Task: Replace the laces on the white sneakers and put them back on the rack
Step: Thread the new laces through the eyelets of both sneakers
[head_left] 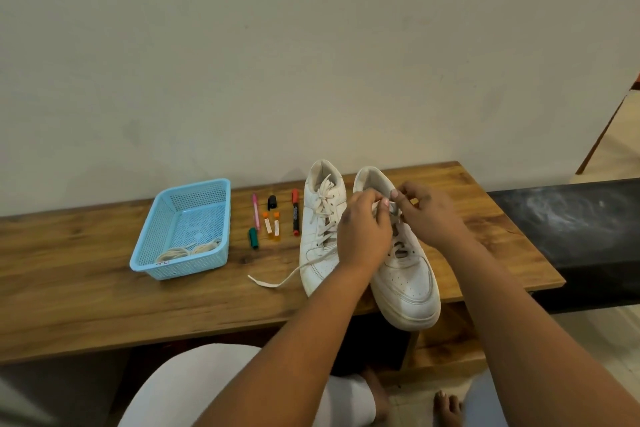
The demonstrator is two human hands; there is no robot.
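Two white sneakers stand side by side on the wooden table [86,288], toes toward me. The left sneaker [320,229] is laced, and one loose lace end [277,282] trails onto the table to its left. Over the tongue of the right sneaker [407,281], both hands work at the top eyelets. My left hand [363,232] pinches the lace [389,206] there. My right hand [427,215] pinches the same lace from the other side. The upper lacing of this sneaker is hidden behind the hands.
A light blue plastic basket [183,229] at the left holds coiled cream laces [188,251]. Between it and the sneakers lie several markers and small tubes [273,222]. A black surface [571,229] adjoins the table's right end. A wall stands close behind.
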